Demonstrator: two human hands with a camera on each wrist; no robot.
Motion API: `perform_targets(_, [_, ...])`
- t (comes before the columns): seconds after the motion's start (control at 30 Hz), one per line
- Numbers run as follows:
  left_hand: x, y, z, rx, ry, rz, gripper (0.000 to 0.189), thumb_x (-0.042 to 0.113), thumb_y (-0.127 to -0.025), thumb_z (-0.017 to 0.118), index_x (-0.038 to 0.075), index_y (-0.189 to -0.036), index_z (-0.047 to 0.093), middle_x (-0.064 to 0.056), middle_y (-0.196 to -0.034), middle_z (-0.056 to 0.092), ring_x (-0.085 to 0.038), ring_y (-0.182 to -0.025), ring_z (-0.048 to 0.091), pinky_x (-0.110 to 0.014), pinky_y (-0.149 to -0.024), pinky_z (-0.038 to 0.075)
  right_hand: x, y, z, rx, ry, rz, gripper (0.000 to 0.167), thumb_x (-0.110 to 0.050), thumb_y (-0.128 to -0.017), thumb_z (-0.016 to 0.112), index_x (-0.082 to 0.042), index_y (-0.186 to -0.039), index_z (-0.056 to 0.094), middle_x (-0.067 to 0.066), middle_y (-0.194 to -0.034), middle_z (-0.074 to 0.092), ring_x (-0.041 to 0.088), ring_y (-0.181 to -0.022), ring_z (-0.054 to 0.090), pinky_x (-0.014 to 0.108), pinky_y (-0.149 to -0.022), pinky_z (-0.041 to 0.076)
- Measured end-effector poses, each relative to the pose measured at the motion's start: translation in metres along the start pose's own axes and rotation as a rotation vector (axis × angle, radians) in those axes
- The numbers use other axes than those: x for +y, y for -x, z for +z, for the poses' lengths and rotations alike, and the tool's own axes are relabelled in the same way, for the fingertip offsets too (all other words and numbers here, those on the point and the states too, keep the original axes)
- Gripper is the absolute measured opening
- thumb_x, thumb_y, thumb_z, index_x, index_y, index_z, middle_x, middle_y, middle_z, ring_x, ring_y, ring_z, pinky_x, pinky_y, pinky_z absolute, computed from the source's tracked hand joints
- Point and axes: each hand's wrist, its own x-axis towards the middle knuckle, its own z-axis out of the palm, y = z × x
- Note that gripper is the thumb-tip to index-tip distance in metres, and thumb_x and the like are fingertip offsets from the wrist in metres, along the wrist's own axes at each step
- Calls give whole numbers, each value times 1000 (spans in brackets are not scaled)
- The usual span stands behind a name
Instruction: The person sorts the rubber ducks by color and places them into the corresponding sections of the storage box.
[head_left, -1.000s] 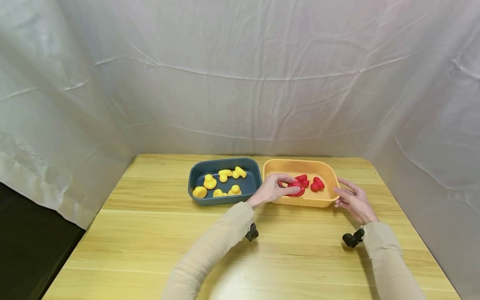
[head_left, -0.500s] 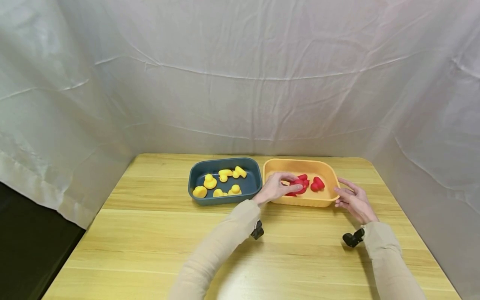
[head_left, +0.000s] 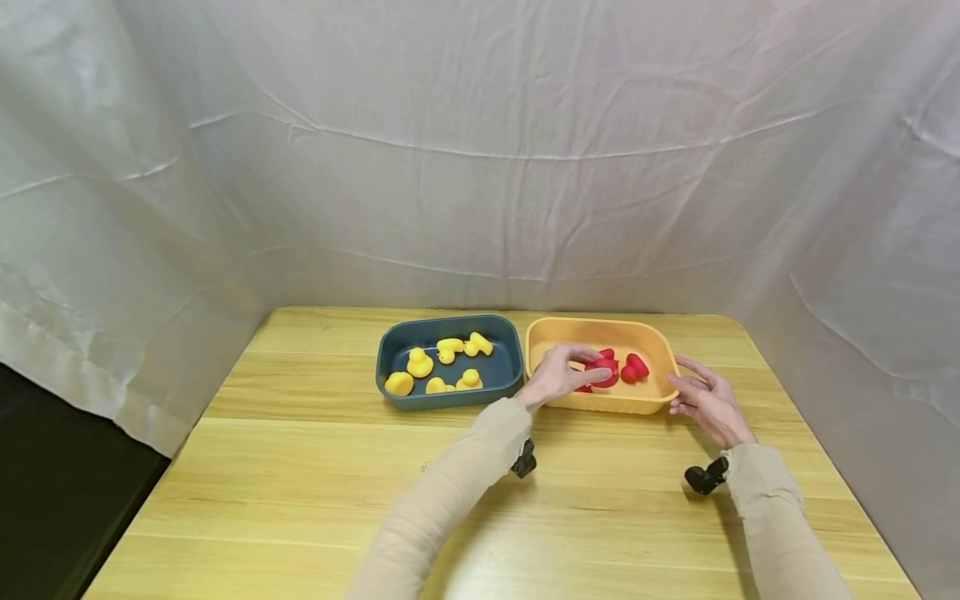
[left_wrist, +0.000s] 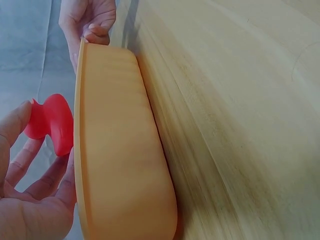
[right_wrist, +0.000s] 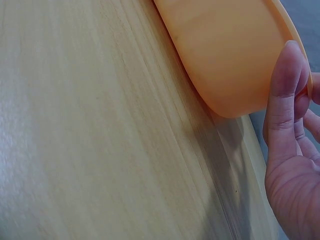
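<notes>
My left hand (head_left: 561, 377) reaches over the near wall of the orange bin (head_left: 600, 403) and pinches a red rubber duck (head_left: 606, 374) between thumb and fingers. In the left wrist view that same duck (left_wrist: 59, 122) shows above the bin's rim. Beside it in the bin lies another red duck (head_left: 634, 368), and further red shapes are partly hidden by the hand. At the bin's right end my right hand (head_left: 708, 404) grips the rim; the right wrist view has the thumb (right_wrist: 285, 100) against the wall and fingers beyond the edge.
Left of the orange bin stands a dark blue bin (head_left: 450, 402) holding several yellow rubber ducks (head_left: 420, 363). Both bins are near the back of the wooden table (head_left: 285, 475). A pale curtain (head_left: 480, 167) surrounds the table's back and sides.
My left hand has shifted slightly right over the orange bin, with the red duck in its fingers. The right hand stays on the bin's rim. Both bins stand where they were.
</notes>
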Motion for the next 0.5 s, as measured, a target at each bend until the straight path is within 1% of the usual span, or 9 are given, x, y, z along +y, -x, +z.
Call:
perform_targets(0.13, [2,-1,1,2,-8,-19,35,34,-89,78,13,-117,75,-4,-117,75,-19,-112,67,-15,-80,52,0,-1,0,1,-1,2,49,-5,-101,58,-10,-146,39,-1,-87,71,12,-66,67,23,-61,62])
perform_targets(0.27, [2,-1,2,5,11,-34,36,33,-90,77,12,-119,74,-6,-118,74,-21,-113,66,-15,-80,52,1,-2,1,0,0,1,49,-5,-101,59,-10,-146,39,-2,-86,70,12,-65,67,23,-61,62])
perform_targets(0.4, [0,-2,2,2,42,-48,41,31,-92,74,10,-127,69,-11,-129,69,-29,-121,62,-21,-87,55,1,-4,2,-7,-2,-2,49,-5,-101,59,-10,-145,40,-1,-86,71,12,-65,67,24,-61,62])
perform_targets(0.47, [0,-1,1,3,53,-56,43,32,-93,73,10,-130,67,-12,-133,67,-31,-124,61,-24,-90,56,0,-4,3,-10,-3,-2,48,-5,-101,59,-10,-145,40,-1,-86,71,12,-65,68,24,-61,62])
perform_targets(0.5, [-1,-1,0,6,56,-58,44,32,-93,73,10,-130,67,-13,-135,65,-32,-122,63,-25,-90,57,0,-5,3,-12,-6,-1,48,-5,-101,58,-10,-145,40,-1,-86,71,12,-65,68,24,-61,62])
